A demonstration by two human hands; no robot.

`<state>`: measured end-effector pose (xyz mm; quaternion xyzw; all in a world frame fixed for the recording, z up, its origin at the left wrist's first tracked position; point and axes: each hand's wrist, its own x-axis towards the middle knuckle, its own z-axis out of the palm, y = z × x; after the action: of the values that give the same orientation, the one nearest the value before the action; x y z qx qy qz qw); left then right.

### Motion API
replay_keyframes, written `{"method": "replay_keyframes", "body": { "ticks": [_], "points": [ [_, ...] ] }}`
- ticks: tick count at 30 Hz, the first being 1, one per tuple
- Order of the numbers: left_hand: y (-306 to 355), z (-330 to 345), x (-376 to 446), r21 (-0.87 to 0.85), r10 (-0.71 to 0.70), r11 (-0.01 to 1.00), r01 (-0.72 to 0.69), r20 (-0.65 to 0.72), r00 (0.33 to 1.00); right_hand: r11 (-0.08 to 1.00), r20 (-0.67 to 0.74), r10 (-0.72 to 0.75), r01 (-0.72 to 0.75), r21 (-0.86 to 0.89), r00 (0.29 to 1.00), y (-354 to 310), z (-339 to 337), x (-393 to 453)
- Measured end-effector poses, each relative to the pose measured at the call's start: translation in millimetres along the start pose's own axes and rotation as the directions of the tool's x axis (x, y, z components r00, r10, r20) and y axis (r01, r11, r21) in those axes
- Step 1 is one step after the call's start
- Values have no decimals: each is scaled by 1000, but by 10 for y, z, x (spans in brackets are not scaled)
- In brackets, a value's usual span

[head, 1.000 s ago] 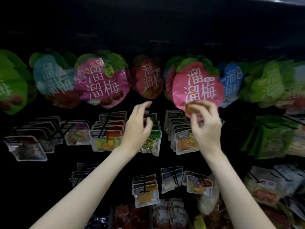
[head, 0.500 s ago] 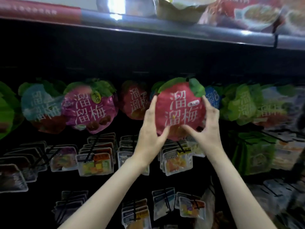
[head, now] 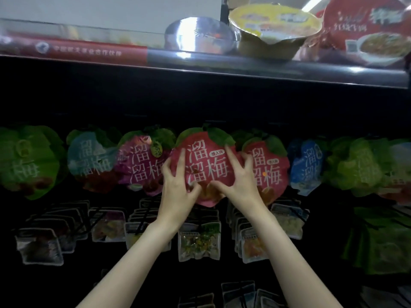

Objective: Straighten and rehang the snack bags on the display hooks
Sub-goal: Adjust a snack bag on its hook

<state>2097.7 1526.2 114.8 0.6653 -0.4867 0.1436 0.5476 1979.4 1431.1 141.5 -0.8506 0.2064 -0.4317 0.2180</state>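
A red plum-shaped snack bag [head: 205, 150] with green leaves at its top hangs in the middle of the upper hook row; its hook is hidden behind it. My left hand [head: 178, 192] lies on the bag's lower left with fingers spread over the front. Over on the lower right, my right hand [head: 240, 185] has its index finger stretched up the print. Both thumbs meet near the bag's bottom middle. Beside it hang a purple-pink bag [head: 142, 167] on the left and another red bag [head: 270, 172] on the right, partly overlapped.
More bags line the row: teal [head: 91, 158], green [head: 26, 161], blue [head: 307, 163], green [head: 355, 167]. Below, black hooks carry several clear snack packs [head: 198, 243]. A dark shelf edge [head: 222, 70] overhead bears instant noodle bowls [head: 273, 25].
The red bag went from my right hand alone to between both hands, then moved left along the top row. Both hands now lie flat on its front. The view tilted upward.
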Motion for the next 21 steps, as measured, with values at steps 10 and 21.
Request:
{"method": "replay_keyframes", "body": {
  "ticks": [10, 21],
  "points": [
    [-62, 21, 5, 9, 17, 1000, -17, 43, 999, 998, 36, 66, -65, -25, 997, -19, -51, -54],
    [-92, 21, -111, -8, 9, 1000, -9, -7, 1000, 997, 35, 75, -75, -9, 997, 12, -10, -174]
  ]
}}
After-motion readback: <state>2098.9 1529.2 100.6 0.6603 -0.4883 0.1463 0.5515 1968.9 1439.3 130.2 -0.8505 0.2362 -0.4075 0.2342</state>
